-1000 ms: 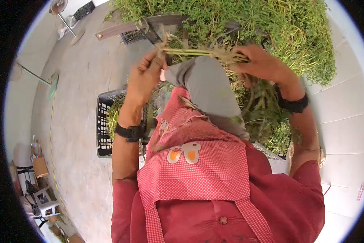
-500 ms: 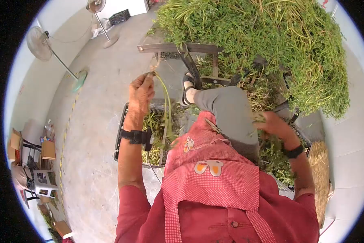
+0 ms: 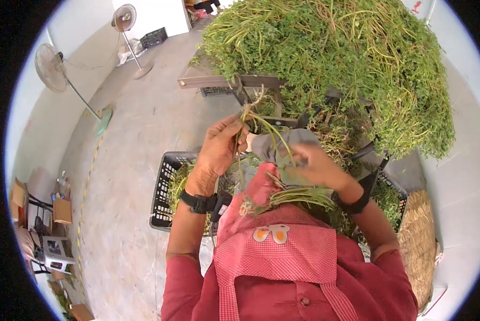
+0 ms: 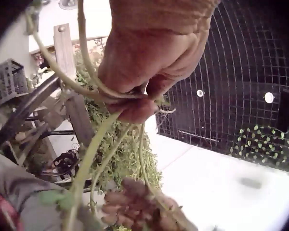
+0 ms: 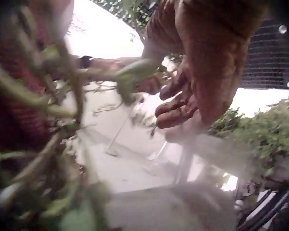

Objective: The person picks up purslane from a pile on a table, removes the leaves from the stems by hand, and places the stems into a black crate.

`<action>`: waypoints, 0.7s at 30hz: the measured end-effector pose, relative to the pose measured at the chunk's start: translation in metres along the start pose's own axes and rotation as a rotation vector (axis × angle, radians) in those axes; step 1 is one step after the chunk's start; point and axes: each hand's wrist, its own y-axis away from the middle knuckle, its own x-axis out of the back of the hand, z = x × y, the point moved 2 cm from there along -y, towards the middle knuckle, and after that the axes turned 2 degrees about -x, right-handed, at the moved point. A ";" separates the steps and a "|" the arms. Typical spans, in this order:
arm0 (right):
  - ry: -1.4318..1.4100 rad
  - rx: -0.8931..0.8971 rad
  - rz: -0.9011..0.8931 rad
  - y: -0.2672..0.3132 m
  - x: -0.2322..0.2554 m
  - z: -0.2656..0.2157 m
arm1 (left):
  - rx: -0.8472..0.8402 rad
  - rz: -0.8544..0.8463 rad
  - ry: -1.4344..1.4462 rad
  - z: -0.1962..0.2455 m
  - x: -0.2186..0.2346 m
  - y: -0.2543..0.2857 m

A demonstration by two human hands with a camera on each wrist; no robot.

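Leafy greens (image 3: pixel 325 59) heaped beyond the checked apron (image 3: pixel 272 246). On the apron, a loose bunch of stems (image 3: pixel 304 197), liable to slide off with a shift of the knees. Past its far edge, right hand (image 3: pixel 319 166) blurred, grip impossible to tell; left hand (image 3: pixel 217 147) pinching rooted stems (image 3: pixel 248 111), apt to snap under a sharp tug. No legible writing.

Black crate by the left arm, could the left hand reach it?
Probably yes: the crate stands open near the left hand, nothing visible between, though that hand pinches stems.
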 end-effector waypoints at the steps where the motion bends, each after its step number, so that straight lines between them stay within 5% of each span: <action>1: 0.124 0.298 0.228 -0.004 0.017 0.003 | -0.054 -0.023 -0.051 -0.004 -0.004 -0.001; 2: 0.251 0.596 0.451 -0.001 0.032 0.004 | -0.109 -0.043 -0.103 -0.006 -0.008 -0.002; 6: 0.565 0.610 0.538 0.026 0.086 -0.031 | -0.210 -0.033 -0.378 -0.007 -0.008 -0.001; 8: 0.105 0.156 0.511 0.027 0.091 -0.036 | -0.258 -0.045 -0.443 -0.010 -0.015 -0.004; 9: 0.091 0.099 0.454 0.019 0.079 -0.041 | -0.253 -0.058 -0.439 -0.014 -0.020 -0.005; 11: -0.332 0.229 0.413 0.000 0.047 -0.057 | -0.352 -0.134 -0.525 -0.019 -0.034 -0.006; 21: -0.583 0.324 0.366 -0.029 0.033 -0.033 | -0.272 -0.156 -0.774 -0.023 -0.022 -0.001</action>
